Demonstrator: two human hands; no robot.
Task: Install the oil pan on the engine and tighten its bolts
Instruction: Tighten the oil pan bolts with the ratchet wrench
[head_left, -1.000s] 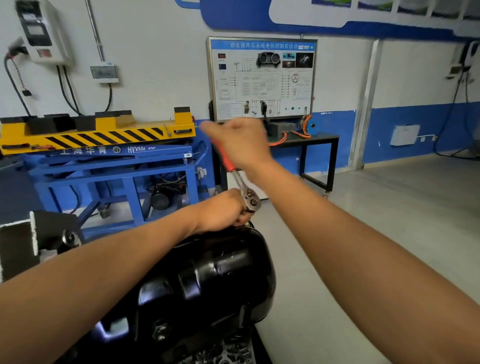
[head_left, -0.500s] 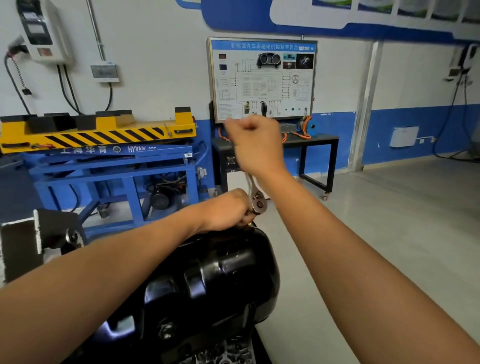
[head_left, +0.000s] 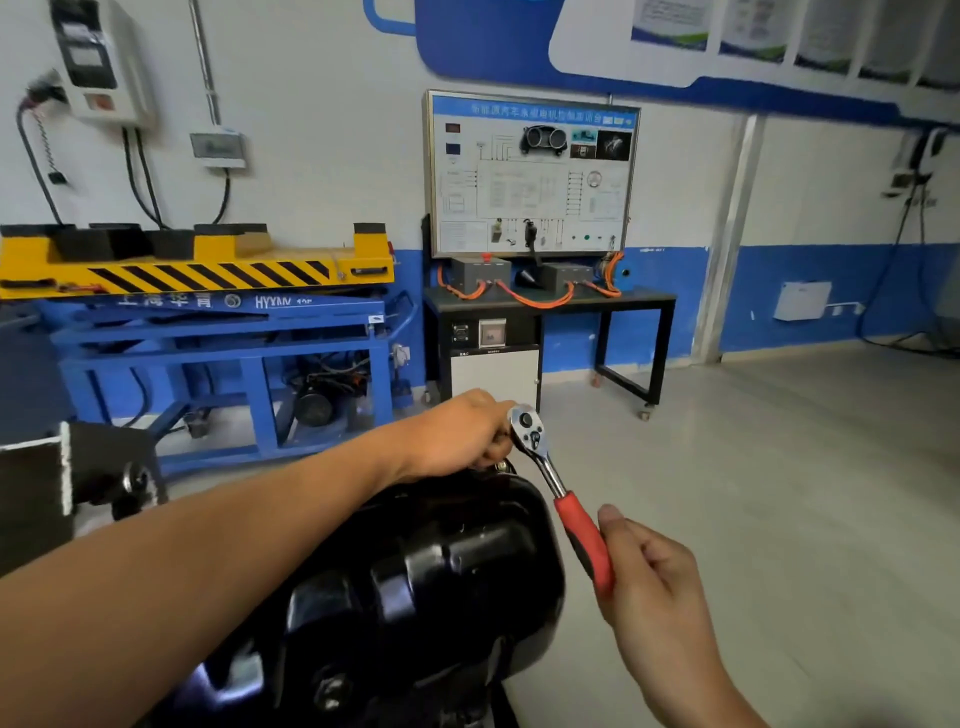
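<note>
The glossy black pressed-steel oil pan (head_left: 441, 571) sat in the lower centre of the view, domed side up, on the engine. Only a sliver of the engine showed at the bottom edge, too dark to describe.

The red-handled chrome ratchet wrench (head_left: 550, 478) stood over the far end of the pan, with its head uppermost and its handle slanting down to the right.

The left hand (head_left: 457, 436) lay at the far rim of the pan. Its fingers were curled in against the underside of the ratchet head and gripped the wrench there. The part under the head and any bolt were hidden by the fingers.

The right hand (head_left: 649, 571) gripped the lower end of the red handle, with the fingers wrapped round it and the thumb laid along its side.

A black metal bracket (head_left: 104, 467) stood near the pan at the left edge.

Against the rear wall were:
- a blue steel lift stand with a yellow and black hazard-striped top (head_left: 208, 275);
- a framed wiring-diagram training board (head_left: 530, 171), mounted above a black worktop (head_left: 644, 301) that carried grey boxes joined by orange cables (head_left: 530, 300);
- a grey wall-mounted box (head_left: 98, 57), at upper left.

The grey concrete floor (head_left: 779, 493) extended to the right.
</note>
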